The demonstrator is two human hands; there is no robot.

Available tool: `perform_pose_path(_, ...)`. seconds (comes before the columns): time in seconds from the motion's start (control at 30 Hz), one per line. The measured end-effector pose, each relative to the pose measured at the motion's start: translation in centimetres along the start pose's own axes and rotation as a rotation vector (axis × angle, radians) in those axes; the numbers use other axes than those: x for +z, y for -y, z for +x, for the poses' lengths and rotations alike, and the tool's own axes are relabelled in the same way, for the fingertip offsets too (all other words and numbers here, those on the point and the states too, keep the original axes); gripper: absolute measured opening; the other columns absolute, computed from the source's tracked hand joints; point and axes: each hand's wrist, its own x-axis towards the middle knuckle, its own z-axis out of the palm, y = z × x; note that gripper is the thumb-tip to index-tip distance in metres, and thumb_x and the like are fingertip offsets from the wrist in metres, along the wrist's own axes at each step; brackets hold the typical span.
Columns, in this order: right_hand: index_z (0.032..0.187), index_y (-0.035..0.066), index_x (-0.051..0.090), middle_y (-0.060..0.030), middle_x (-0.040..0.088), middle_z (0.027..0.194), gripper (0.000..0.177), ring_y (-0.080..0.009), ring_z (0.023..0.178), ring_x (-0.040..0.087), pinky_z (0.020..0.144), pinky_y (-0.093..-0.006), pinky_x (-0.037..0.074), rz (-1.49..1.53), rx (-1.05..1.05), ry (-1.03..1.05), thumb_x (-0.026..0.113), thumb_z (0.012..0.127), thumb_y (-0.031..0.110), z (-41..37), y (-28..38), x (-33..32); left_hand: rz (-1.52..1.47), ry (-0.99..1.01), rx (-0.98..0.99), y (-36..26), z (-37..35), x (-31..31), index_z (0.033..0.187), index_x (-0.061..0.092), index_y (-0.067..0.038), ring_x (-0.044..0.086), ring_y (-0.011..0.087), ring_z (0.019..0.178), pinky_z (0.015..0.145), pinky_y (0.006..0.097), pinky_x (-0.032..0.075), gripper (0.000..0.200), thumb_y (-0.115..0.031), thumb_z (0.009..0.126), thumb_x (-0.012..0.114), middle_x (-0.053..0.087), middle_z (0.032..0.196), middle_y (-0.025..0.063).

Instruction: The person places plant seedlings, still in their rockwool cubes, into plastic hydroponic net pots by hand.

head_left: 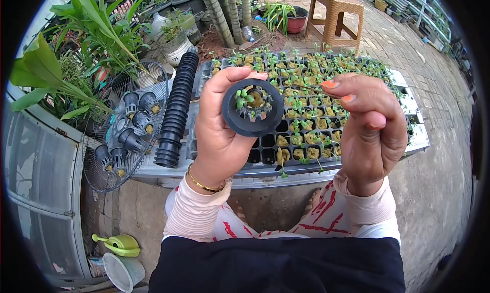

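My left hand is wrapped round a black net pot, its open mouth tilted toward me. Inside the pot sits a small green seedling in a yellowish plug. To the right, my right hand pinches a thin brown stick, whose tip points left toward the pot without touching it. Beneath both hands lies a black seedling tray of square cells, many holding yellowish plugs with sprouts; a few front cells hold no plug.
A long stack of nested black net pots lies left of the tray. Beside it, a wire basket holds several filled net pots. A woven-look stool stands behind; a green watering can and a pale bucket are on the floor.
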Motion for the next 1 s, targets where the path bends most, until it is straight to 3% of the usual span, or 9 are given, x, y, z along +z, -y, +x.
perform_pose_path(0.27,0.088,0.000,0.052,-0.0126,0.058,0.088,0.031,-0.0230,0.085,0.058,0.080,-0.0359,0.048,0.131,0.070,0.006,0.044,0.098,0.029,0.0,-0.1,0.5,0.182,0.009,0.037,-0.4,-0.1,0.2,0.129,0.035,0.001,0.060,0.0206,0.107,0.092,0.0304,0.046,0.060,0.000,0.080,0.068,0.060,0.117,0.0170)
perform_pose_path(0.37,0.093,0.000,0.060,-0.0079,0.060,0.081,0.022,-0.0170,0.073,0.057,0.065,-0.0274,0.045,0.063,0.102,-0.002,0.057,0.091,0.021,0.1,0.2,0.6,0.183,-0.004,-0.037,-0.3,-0.3,0.2,0.131,0.033,-0.001,0.057,0.0178,0.108,0.094,0.0299,0.045,0.069,0.003,0.074,0.072,0.057,0.118,0.0143)
perform_pose_path(0.43,0.109,-0.003,0.056,-0.0040,0.049,0.085,0.042,-0.0089,0.069,0.043,0.064,-0.0197,0.035,-0.075,0.302,0.147,0.058,0.091,0.035,0.4,1.2,0.8,0.178,-0.016,-0.072,-0.3,-0.5,0.1,0.133,0.031,-0.001,0.059,0.0190,0.106,0.089,0.0286,0.048,0.070,0.006,0.075,0.069,0.057,0.119,0.0146)
perform_pose_path(0.47,0.121,-0.003,0.052,-0.0017,0.048,0.088,0.068,-0.0059,0.065,0.035,0.058,-0.0181,0.030,-0.089,0.377,0.194,0.072,0.077,0.045,0.4,1.1,1.0,0.179,-0.020,-0.071,-0.4,-0.5,0.2,0.133,0.031,-0.001,0.059,0.0190,0.106,0.089,0.0286,0.048,0.070,0.006,0.075,0.069,0.057,0.119,0.0146)
perform_pose_path(0.6,0.123,-0.002,0.051,0.0000,0.052,0.095,0.088,-0.0048,0.062,0.030,0.050,-0.0204,0.026,-0.134,0.286,0.285,0.084,0.059,0.047,0.4,0.7,2.8,0.238,-0.067,-0.141,-1.3,-0.4,0.4,0.132,0.034,0.000,0.063,0.0221,0.098,0.085,0.0317,0.049,0.067,0.003,0.074,0.068,0.064,0.105,0.0171)
perform_pose_path(0.77,0.122,-0.007,0.049,-0.0055,0.060,0.097,0.065,-0.0057,0.077,0.054,0.065,-0.0173,0.044,-0.028,0.515,0.337,0.081,0.071,0.018,1.8,0.8,3.8,0.213,-0.016,-0.214,-2.5,-0.2,-0.2,0.133,0.033,0.000,0.063,0.0198,0.095,0.080,0.0308,0.050,0.070,0.002,0.074,0.070,0.063,0.102,0.0177)
perform_pose_path(0.83,0.121,-0.009,0.048,-0.0100,0.062,0.102,0.059,-0.0104,0.089,0.060,0.075,-0.0196,0.048,0.212,0.799,0.380,0.077,0.075,0.011,3.5,0.5,3.9,0.084,-0.012,-0.251,-2.6,-0.2,-1.2,0.133,0.033,0.002,0.063,0.0165,0.092,0.080,0.0288,0.050,0.066,-0.004,0.079,0.070,0.064,0.099,0.0146)
perform_pose_path(0.93,0.114,-0.008,0.055,-0.0076,0.062,0.089,0.049,-0.0072,0.071,0.058,0.059,-0.0160,0.043,0.328,0.886,0.415,0.074,0.078,0.020,5.5,-0.4,4.8,-0.384,0.031,-0.544,-2.5,0.1,-4.2,0.134,0.036,0.002,0.060,0.0152,0.093,0.078,0.0282,0.048,0.054,-0.033,0.095,0.053,0.061,0.108,0.0103)
perform_pose_path(1.0,0.108,-0.007,0.059,-0.0038,0.060,0.074,0.046,-0.0039,0.055,0.049,0.042,-0.0155,0.030,0.376,0.998,0.441,0.074,0.078,0.025,6.9,-0.3,6.0,-0.478,-0.027,-0.563,-2.8,0.1,-5.4,0.131,0.039,0.003,0.061,0.0162,0.091,0.077,0.0299,0.049,0.050,-0.030,0.096,0.051,0.061,0.106,0.0099)
